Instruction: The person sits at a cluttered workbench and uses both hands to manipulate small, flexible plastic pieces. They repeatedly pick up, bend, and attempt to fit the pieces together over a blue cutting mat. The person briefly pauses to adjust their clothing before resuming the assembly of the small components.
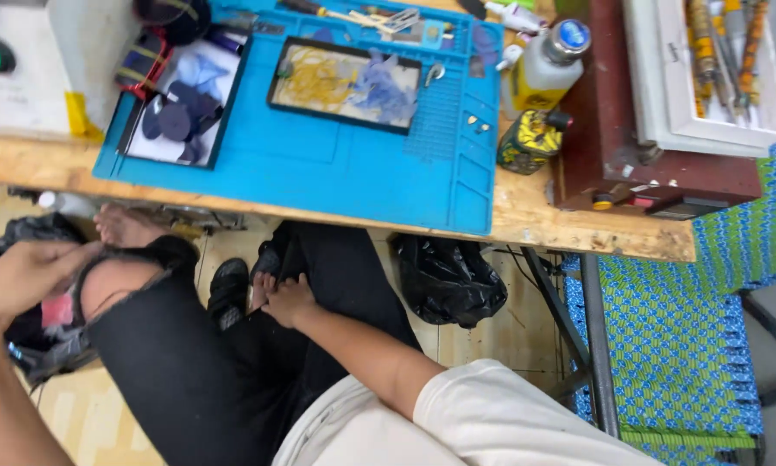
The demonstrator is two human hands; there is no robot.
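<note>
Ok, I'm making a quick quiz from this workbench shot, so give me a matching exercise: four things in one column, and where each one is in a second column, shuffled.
Things:
1. blue work mat
2. black plastic bag
3. left hand
4. right hand

Places:
A. on the floor under the wooden bench
B. low between the legs, by a foot
C. spread on top of the wooden bench
D. at the torn knee of the black trousers

Pairs: 1-C, 2-A, 3-D, 4-B
</note>
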